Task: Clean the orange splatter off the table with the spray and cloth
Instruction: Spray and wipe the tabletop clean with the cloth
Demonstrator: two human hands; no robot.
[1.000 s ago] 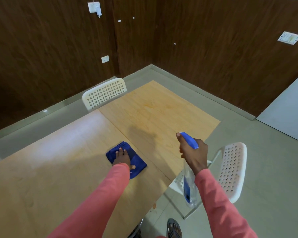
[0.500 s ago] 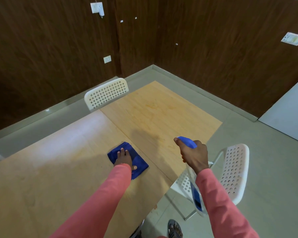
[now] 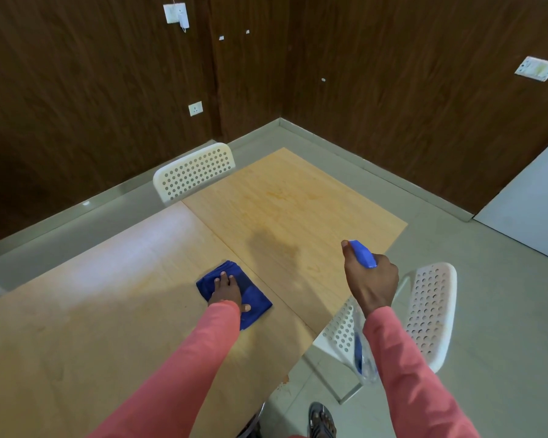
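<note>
Spraying step: your right hand point(image 3: 370, 279) gripped the spray point(image 3: 363, 253), aimed at the splatter point(image 3: 279, 197).
Left hand point(image 3: 226, 289) lay flat on the cloth point(image 3: 253, 297); wiping likely came next.

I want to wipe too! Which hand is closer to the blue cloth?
Left. The left hand rests flat on the blue cloth; the right hand is off to its right, gripping the spray bottle.

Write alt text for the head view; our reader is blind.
A person's right hand grips a clear spray bottle with a blue head over a light wooden table, while the left hand presses a folded blue cloth onto it.
</note>
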